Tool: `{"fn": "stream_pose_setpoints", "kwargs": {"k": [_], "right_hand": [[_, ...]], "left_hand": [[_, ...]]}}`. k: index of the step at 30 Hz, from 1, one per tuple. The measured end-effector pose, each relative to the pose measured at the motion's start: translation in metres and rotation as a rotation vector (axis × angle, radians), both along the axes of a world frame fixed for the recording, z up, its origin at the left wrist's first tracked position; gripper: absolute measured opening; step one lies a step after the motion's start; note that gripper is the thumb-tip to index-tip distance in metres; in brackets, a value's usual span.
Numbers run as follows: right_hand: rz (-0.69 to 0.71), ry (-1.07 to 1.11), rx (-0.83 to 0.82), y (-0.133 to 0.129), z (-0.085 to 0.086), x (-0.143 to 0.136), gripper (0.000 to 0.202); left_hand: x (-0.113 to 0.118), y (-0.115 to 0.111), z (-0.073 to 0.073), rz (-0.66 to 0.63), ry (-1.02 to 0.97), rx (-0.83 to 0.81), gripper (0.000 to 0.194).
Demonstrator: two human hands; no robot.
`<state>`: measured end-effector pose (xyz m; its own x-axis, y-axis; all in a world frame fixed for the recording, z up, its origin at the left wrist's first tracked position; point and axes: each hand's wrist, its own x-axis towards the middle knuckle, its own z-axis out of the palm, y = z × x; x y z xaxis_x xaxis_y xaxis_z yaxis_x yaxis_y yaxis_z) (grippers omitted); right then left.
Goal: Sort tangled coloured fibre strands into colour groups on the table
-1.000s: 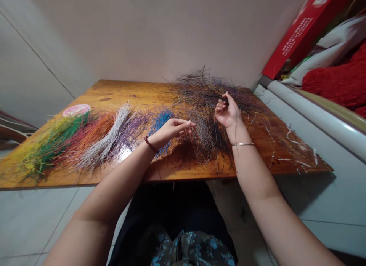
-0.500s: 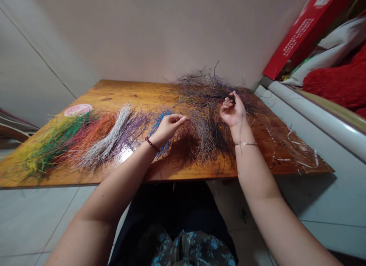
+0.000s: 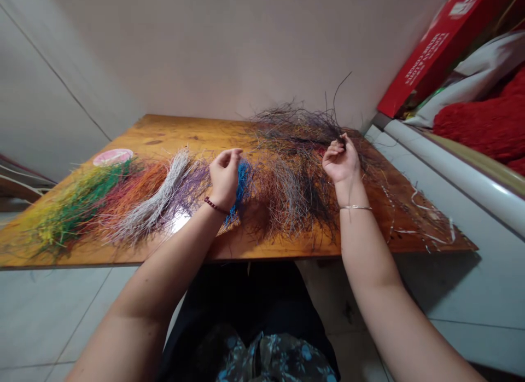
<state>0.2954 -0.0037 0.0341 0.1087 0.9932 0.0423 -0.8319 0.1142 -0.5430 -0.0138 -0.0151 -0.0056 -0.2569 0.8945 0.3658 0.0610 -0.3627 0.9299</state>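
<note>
My right hand (image 3: 343, 162) is closed around a few dark strands (image 3: 337, 105), which stick up past the fingertips toward the wall. It is at the right end of a tangled pile of dark and purple strands (image 3: 287, 122). Over the blue strands (image 3: 244, 179), my left hand (image 3: 225, 174) is closed in a pinch; whatever thin thing it may hold is too fine to make out. Purple strands (image 3: 192, 182) lie beside its wrist. Between the hands are brown strands (image 3: 264, 198), a grey bundle (image 3: 293, 193) and dark strands (image 3: 320, 198).
On the wooden table (image 3: 164, 130), yellow strands (image 3: 61, 207), green strands (image 3: 96, 193), orange strands (image 3: 135, 190) and a white bundle (image 3: 164, 190) lie leftward. A pink disc (image 3: 112, 156) sits behind them. White strips (image 3: 430, 234) lie at right. A red box (image 3: 430, 48) leans beyond.
My left hand has moved left and slightly away from me, from the brown strands to over the blue ones. My right hand has shifted slightly right with the dark strands.
</note>
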Motion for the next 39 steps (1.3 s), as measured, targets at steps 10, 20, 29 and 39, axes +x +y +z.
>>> {"fn": "stream_pose_setpoints", "kwargs": {"k": [10,20,29,39], "right_hand": [[-0.002,0.098,0.014,0.0,-0.002,0.006,0.025],[0.027,0.233,0.039,-0.003,-0.001,0.007,0.026],[0.06,0.294,0.045,-0.002,-0.002,0.009,0.027],[0.048,0.252,0.055,0.0,-0.004,0.009,0.026]], "left_hand": [[-0.02,0.019,-0.009,0.234,-0.175,0.035,0.037],[-0.011,0.016,-0.011,0.171,-0.103,-0.033,0.026],[0.004,-0.019,0.002,0.106,0.622,0.086,0.034],[0.015,-0.038,0.002,0.099,1.151,0.075,0.032]]}}
